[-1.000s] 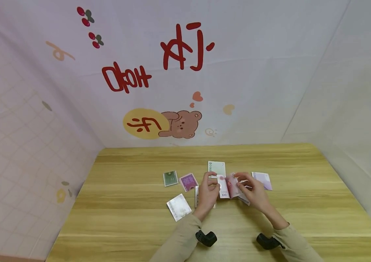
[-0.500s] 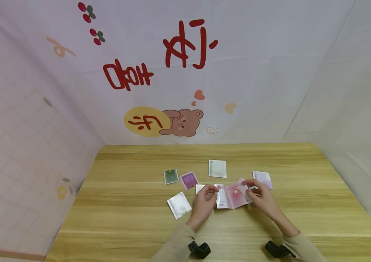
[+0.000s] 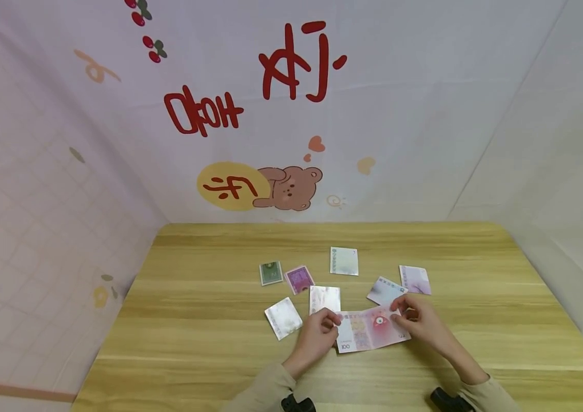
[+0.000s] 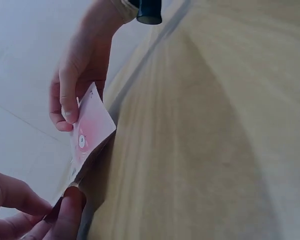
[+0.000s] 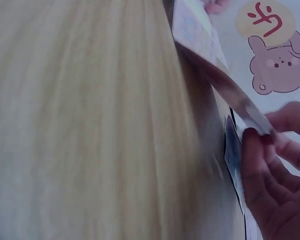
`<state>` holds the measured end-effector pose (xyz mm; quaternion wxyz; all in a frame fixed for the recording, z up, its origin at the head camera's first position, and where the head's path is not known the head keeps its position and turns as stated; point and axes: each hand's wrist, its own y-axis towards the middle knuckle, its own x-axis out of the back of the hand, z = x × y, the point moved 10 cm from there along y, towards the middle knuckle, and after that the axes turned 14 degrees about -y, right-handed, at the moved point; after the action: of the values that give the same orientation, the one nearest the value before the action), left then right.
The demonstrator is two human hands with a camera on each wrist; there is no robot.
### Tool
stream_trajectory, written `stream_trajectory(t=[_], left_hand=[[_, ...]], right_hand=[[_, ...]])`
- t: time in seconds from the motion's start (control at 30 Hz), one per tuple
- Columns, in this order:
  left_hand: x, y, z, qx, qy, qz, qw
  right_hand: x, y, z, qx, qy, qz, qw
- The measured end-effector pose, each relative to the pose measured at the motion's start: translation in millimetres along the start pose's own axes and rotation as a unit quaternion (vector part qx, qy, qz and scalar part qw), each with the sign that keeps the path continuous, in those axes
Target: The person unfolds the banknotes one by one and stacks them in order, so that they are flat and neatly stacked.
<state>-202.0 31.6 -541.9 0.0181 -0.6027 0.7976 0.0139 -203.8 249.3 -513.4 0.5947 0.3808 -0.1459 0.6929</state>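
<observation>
A pink banknote (image 3: 360, 335) marked 100 is spread flat-ish between both hands, with a crease down its middle. My left hand (image 3: 316, 336) pinches its left end between thumb and fingers. At the opposite end, my right hand (image 3: 421, 320) pinches the upper right corner. In the left wrist view the note (image 4: 95, 127) slants up from the table towards the right hand (image 4: 77, 80). Seen from the right wrist, the note (image 5: 197, 37) stretches away from the right fingertips, its lower edge close over the wood.
Around the hands lie folded notes: a green one (image 3: 270, 273), a purple one (image 3: 300, 279), whitish ones (image 3: 283, 318) (image 3: 325, 298), a pale green one (image 3: 344, 261), a bluish one (image 3: 387, 290) and a lilac one (image 3: 416, 280). A printed cloth (image 3: 399, 114) backs the wooden table (image 3: 193, 366).
The pink note, half folded a second ago, has been pulled out flatter. Both hands have moved towards the near edge with it and spread apart, uncovering the notes behind.
</observation>
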Motion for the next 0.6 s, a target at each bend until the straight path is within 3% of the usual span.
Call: stream_trajectory(t=[0.27,0.43,0.6], left_hand=[[2.8,-14.2,1.2,0.018,0.005,0.040,0.9990],[5.8,-15.1,-3.0,0.012,0.040,0.060,0.9973],[11.4,-14.8,-3.7,0.018,0.070,0.075,0.9946]], right_hand=[[-16,-10.1,5,0.027,-0.023,0.105,0.9938],[-23,-9.4,11,0.052,-0.055,0.129,0.9887],[-31,-7.8,16,0.050,-0.063,0.141,0.9867]])
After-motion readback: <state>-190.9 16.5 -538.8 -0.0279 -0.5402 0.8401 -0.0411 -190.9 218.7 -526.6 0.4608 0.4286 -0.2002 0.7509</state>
